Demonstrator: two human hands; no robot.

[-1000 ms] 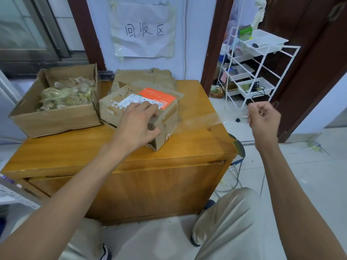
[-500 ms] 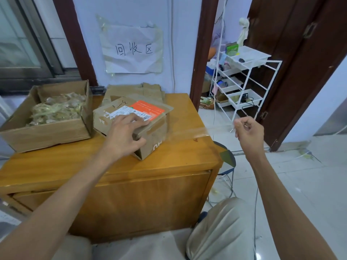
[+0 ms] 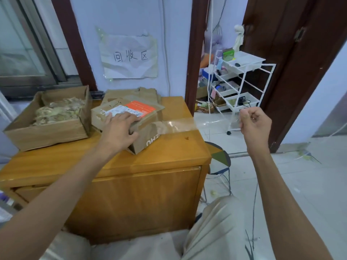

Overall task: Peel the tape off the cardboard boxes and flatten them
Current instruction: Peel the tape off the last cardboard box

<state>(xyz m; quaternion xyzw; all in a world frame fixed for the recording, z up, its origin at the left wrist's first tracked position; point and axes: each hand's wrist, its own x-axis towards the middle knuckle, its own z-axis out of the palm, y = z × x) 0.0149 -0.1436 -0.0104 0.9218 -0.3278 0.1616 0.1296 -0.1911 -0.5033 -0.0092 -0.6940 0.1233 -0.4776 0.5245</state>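
A small cardboard box [image 3: 148,136] with an orange and white label lies on the wooden cabinet [image 3: 116,164]. My left hand [image 3: 118,128] presses flat on the box's top, thumb down against its near side. A long strip of clear tape [image 3: 180,125] stretches from the box's right side out over the cabinet edge to my right hand [image 3: 254,126]. That hand grips the tape's free end in a fist, held in the air to the right of the cabinet.
An open cardboard box [image 3: 47,133] full of crumpled tape sits at the cabinet's left. Flattened cardboard [image 3: 131,92] leans at the back against the wall. A white wire rack [image 3: 242,85] stands in the doorway, and a stool [image 3: 219,156] is beside the cabinet.
My right hand has kept pulling the tape to the right, so a longer strip is free of the box. My left hand stays on the box's top.
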